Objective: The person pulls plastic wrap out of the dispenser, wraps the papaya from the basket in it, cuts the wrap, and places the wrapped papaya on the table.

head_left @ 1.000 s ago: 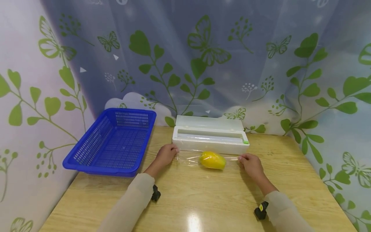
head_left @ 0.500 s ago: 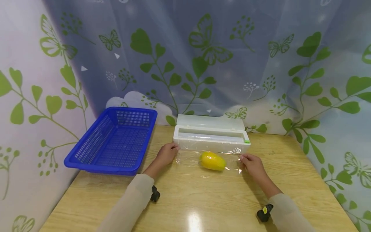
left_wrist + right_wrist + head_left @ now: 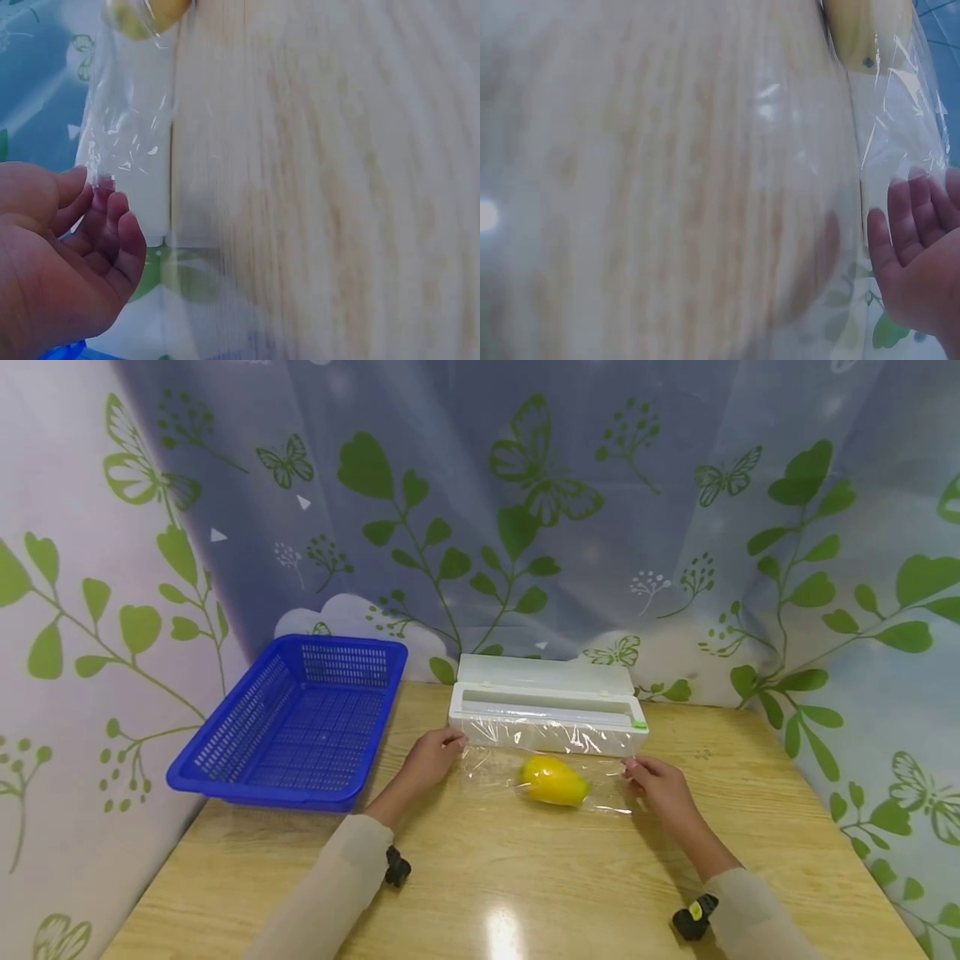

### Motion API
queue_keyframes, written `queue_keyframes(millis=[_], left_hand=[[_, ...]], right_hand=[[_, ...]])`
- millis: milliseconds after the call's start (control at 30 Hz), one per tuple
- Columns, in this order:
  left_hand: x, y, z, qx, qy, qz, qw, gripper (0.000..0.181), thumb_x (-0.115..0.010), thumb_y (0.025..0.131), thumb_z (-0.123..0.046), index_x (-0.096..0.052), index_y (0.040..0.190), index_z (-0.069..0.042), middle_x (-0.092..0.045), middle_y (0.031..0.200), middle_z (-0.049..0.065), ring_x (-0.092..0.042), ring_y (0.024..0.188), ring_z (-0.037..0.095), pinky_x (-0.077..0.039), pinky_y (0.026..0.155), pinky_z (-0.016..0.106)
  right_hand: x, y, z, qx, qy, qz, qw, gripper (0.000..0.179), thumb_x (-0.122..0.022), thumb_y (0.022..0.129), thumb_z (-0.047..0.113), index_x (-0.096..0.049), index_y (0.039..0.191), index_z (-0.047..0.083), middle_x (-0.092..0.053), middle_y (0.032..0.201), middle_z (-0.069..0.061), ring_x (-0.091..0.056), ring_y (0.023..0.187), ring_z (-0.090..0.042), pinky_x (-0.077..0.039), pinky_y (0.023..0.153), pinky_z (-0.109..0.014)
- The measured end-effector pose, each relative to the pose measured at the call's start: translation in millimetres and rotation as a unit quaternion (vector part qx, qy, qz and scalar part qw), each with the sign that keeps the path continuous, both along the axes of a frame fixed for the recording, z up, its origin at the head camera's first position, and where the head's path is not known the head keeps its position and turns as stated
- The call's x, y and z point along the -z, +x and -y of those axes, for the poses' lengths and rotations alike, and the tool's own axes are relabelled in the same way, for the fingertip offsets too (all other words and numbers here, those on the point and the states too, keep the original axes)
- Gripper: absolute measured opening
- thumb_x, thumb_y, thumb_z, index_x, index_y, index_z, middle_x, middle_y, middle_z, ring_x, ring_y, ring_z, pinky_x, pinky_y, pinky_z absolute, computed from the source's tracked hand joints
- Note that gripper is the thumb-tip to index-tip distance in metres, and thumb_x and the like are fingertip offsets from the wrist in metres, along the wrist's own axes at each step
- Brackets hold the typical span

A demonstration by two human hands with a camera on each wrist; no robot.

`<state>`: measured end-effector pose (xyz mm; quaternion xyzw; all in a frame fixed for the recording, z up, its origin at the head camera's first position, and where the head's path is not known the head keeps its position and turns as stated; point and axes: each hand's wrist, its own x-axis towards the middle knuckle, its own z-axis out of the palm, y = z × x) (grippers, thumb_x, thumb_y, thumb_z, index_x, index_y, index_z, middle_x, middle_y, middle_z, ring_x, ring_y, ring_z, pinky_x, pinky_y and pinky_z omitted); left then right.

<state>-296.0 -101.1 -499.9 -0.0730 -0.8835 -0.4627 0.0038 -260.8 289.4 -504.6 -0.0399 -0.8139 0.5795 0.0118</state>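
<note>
Just in front of the white box (image 3: 542, 692), we have the clear film (image 3: 489, 763) spread wider than before around the yellow fruit (image 3: 553, 779), likely improving coverage; our left hand (image 3: 430, 760) and right hand (image 3: 662, 787) pinch its ends near the box's front corners.

Two arms (image 3: 386, 807) in beige fabric sleeves (image 3: 330, 881) reach forward, well apart; the bare left hand (image 3: 431, 758) and bare right hand (image 3: 663, 788) pinch, thumb to fingers (image 3: 130, 238).

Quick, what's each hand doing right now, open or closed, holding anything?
Left hand: closed, pinching the left side of the clear, thin plastic film.
Right hand: closed, pinching the film's right side.
</note>
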Motion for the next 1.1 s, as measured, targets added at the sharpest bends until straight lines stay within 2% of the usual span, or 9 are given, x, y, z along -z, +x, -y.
queue_keyframes(millis=[100,233,367,433,533,633,800,900,1100], left_hand=[[-1.2,5.2,1.8,-0.015,-0.016,-0.008,0.9997,0.031,-0.058,0.104,-0.028,-0.069,0.126,-0.010,-0.071,0.117,0.008,-0.063,0.114,0.030,-0.050,0.096,0.050],[-6.7,13.8,2.1,-0.048,-0.034,-0.029,0.9978,0.036,-0.061,0.102,-0.028,-0.064,0.133,-0.011,-0.068,0.121,0.010,-0.065,0.102,0.028,-0.052,0.088,0.048],[-15.7,33.6,-4.0,-0.051,-0.029,-0.080,0.9951,0.034,-0.065,0.100,-0.023,-0.066,0.130,-0.008,-0.065,0.124,0.013,-0.066,0.094,0.025,-0.055,0.081,0.043],[-17.9,47.5,-11.5,-0.034,-0.032,-0.112,0.9926,0.030,-0.067,0.098,-0.019,-0.068,0.126,-0.008,-0.066,0.122,0.011,-0.066,0.093,0.023,-0.056,0.079,0.039],[-19.9,68.7,-27.9,0.008,-0.050,-0.159,0.9860,0.024,-0.068,0.097,-0.017,-0.070,0.120,-0.008,-0.067,0.118,0.007,-0.067,0.097,0.022,-0.058,0.082,0.038],[-20.9,81.1,-46.1,0.057,-0.085,-0.197,0.9750,0.023,-0.068,0.098,-0.017,-0.071,0.119,-0.008,-0.067,0.119,0.005,-0.066,0.107,0.022,-0.057,0.092,0.038],[-18.8,79.3,-71.2,0.106,-0.139,-0.255,0.9511,0.024,-0.068,0.097,-0.017,-0.071,0.119,-0.007,-0.067,0.122,0.005,-0.062,0.116,0.021,-0.053,0.100,0.035],[-17.4,73.7,-80.6,0.118,-0.154,-0.257,0.9466,0.025,-0.067,0.098,-0.018,-0.070,0.121,-0.008,-0.067,0.124,0.004,-0.062,0.117,0.021,-0.052,0.102,0.034],[-16.1,61.6,-89.5,0.138,-0.168,-0.223,0.9503,0.027,-0.062,0.102,-0.020,-0.069,0.125,-0.008,-0.069,0.126,0.004,-0.061,0.121,0.021,-0.050,0.105,0.034]], right_hand=[[-1.0,3.9,-3,-0.005,-0.008,-0.007,0.9999,0.053,-0.049,0.107,0.036,-0.057,0.134,-0.010,-0.069,0.094,0.009,-0.066,0.085,-0.007,-0.057,0.077,-0.024],[-6.3,10.9,-4,0.020,0.001,-0.015,0.9997,0.057,-0.044,0.108,0.040,-0.053,0.139,-0.006,-0.070,0.110,-0.004,-0.066,0.092,-0.006,-0.058,0.083,-0.026],[-12.4,24.4,1,0.037,0.102,-0.070,0.9916,0.049,-0.045,0.108,0.036,-0.056,0.138,-0.002,-0.063,0.128,-0.018,-0.061,0.103,-0.011,-0.052,0.084,-0.018],[-15.0,34.5,8,0.028,0.173,-0.126,0.9765,0.041,-0.047,0.108,0.030,-0.060,0.134,0.001,-0.062,0.129,-0.020,-0.061,0.105,-0.017,-0.051,0.085,-0.023],[-17.7,48.7,26,-0.003,0.252,-0.211,0.9444,0.029,-0.055,0.105,0.020,-0.066,0.126,0.002,-0.064,0.124,-0.015,-0.060,0.109,-0.031,-0.053,0.089,-0.040],[-20.2,56.8,45,-0.056,0.299,-0.248,0.9196,0.027,-0.061,0.101,0.016,-0.066,0.125,0.005,-0.064,0.127,-0.012,-0.059,0.117,-0.034,-0.051,0.094,-0.056],[-20.0,53.0,70,-0.115,0.357,-0.271,0.8866,0.032,-0.070,0.096,0.019,-0.067,0.125,0.006,-0.064,0.130,-0.010,-0.059,0.123,-0.031,-0.053,0.097,-0.053],[-16.9,46.6,78,-0.131,0.379,-0.276,0.8735,0.035,-0.072,0.094,0.021,-0.066,0.126,0.006,-0.064,0.130,-0.010,-0.060,0.122,-0.030,-0.054,0.096,-0.050],[-15.4,39.0,85,-0.146,0.411,-0.277,0.8563,0.039,-0.073,0.094,0.024,-0.065,0.127,0.004,-0.065,0.131,-0.012,-0.062,0.121,-0.031,-0.055,0.095,-0.049]])
